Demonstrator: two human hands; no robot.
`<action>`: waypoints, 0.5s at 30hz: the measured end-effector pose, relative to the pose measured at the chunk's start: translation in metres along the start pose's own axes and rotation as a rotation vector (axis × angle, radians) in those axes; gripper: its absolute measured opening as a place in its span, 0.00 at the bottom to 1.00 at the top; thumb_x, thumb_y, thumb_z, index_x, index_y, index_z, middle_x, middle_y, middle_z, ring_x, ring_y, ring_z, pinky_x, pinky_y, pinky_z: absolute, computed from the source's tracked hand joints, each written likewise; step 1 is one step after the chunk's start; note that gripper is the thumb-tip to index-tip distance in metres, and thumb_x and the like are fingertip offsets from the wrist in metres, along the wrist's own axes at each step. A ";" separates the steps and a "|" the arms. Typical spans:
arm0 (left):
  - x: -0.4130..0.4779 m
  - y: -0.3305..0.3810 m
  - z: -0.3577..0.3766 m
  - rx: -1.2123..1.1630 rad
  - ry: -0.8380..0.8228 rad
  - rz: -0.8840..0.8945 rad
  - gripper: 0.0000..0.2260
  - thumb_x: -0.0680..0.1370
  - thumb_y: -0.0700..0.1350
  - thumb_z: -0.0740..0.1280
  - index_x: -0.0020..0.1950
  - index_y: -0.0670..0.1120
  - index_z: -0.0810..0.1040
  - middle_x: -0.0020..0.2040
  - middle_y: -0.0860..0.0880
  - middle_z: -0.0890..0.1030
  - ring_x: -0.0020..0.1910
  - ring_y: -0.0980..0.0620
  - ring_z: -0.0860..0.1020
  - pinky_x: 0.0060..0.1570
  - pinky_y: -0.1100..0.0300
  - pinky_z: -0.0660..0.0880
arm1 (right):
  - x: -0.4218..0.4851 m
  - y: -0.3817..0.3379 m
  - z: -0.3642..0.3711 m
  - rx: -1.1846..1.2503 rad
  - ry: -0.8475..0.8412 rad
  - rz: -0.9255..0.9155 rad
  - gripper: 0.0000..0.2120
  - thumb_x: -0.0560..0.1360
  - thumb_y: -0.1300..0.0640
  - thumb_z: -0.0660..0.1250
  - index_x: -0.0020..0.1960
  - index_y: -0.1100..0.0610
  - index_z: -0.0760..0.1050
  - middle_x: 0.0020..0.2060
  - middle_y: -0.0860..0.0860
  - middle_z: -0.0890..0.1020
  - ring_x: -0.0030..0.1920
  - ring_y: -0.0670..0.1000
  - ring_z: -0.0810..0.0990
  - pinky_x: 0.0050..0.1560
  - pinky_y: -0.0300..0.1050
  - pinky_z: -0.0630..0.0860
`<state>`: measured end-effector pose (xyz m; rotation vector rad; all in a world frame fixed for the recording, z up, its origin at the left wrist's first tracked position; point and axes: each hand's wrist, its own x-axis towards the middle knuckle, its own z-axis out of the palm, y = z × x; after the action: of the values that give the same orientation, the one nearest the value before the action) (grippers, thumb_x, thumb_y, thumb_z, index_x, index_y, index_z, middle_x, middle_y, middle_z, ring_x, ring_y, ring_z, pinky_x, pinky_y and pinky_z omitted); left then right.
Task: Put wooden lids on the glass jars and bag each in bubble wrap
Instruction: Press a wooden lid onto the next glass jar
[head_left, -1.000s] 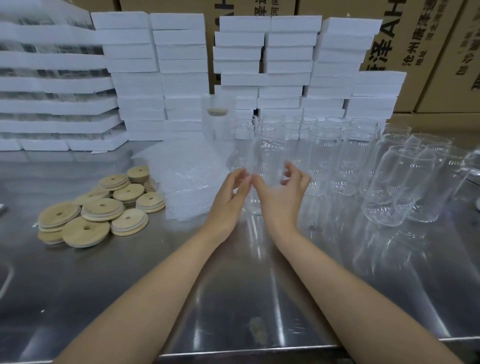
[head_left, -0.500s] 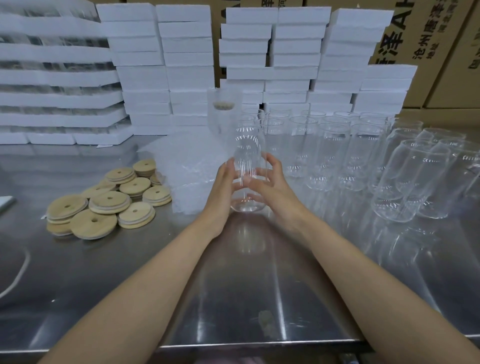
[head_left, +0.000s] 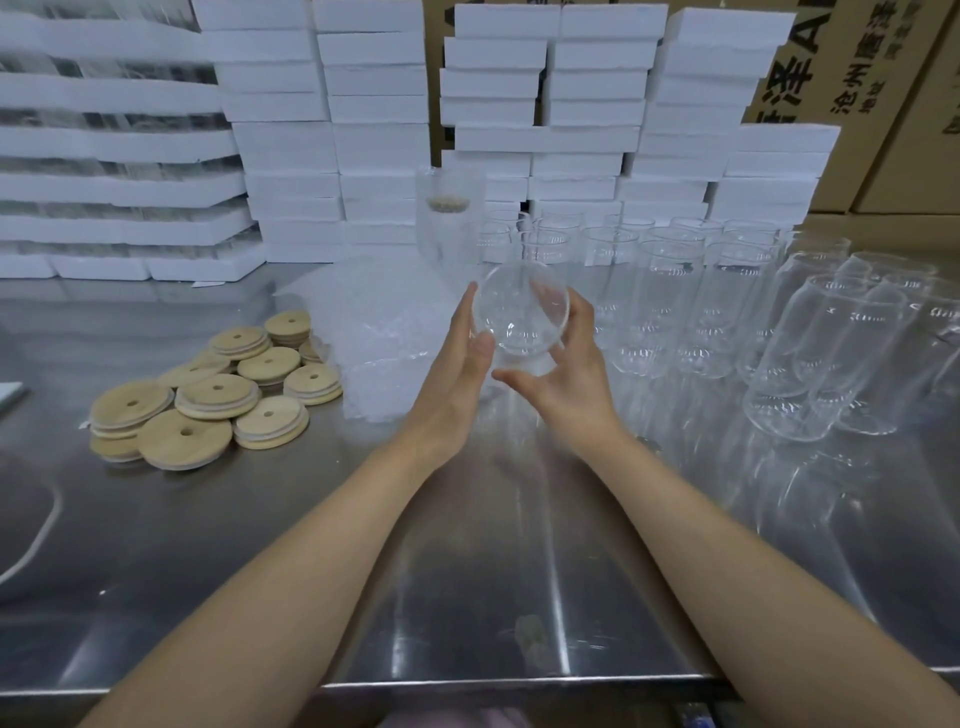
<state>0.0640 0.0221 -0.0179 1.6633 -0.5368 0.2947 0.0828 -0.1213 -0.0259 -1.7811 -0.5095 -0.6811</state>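
Now you hold one clear glass jar (head_left: 519, 312) tilted above the steel table (head_left: 467, 571), left hand (head_left: 457, 364) and right hand (head_left: 569, 376) both curled around it. Next, I judge, free one hand for a round wooden lid (head_left: 184, 439) at left.

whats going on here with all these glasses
A person is packing glass jars at a steel table. The left hand and right hand hold one jar tipped toward the camera above it, no lid on yet. Wooden lids lie piled at the left beside a stack of bubble wrap; bare jars stand in rows at the right. One bagged jar with a lid stands behind the wrap.
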 end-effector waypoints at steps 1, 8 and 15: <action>0.000 -0.002 -0.001 0.013 -0.004 0.014 0.40 0.71 0.75 0.50 0.78 0.56 0.52 0.76 0.64 0.56 0.73 0.70 0.53 0.69 0.74 0.52 | 0.000 0.001 0.000 -0.031 0.019 -0.035 0.42 0.64 0.67 0.78 0.68 0.46 0.59 0.63 0.35 0.69 0.62 0.31 0.70 0.62 0.32 0.70; -0.002 -0.001 0.001 0.034 -0.032 0.123 0.41 0.74 0.73 0.51 0.79 0.50 0.51 0.74 0.65 0.57 0.73 0.69 0.54 0.67 0.77 0.53 | 0.002 0.004 0.004 -0.093 0.104 -0.072 0.41 0.67 0.59 0.80 0.70 0.43 0.59 0.62 0.23 0.64 0.60 0.28 0.69 0.56 0.24 0.69; 0.002 -0.001 -0.003 -0.017 -0.044 0.088 0.37 0.70 0.74 0.55 0.76 0.62 0.50 0.76 0.59 0.61 0.73 0.64 0.61 0.67 0.69 0.63 | 0.002 -0.012 0.005 0.142 0.085 0.077 0.38 0.62 0.45 0.79 0.66 0.41 0.63 0.55 0.42 0.74 0.56 0.39 0.75 0.57 0.36 0.74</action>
<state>0.0667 0.0245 -0.0176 1.6356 -0.6443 0.3176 0.0777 -0.1128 -0.0175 -1.6235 -0.4191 -0.6482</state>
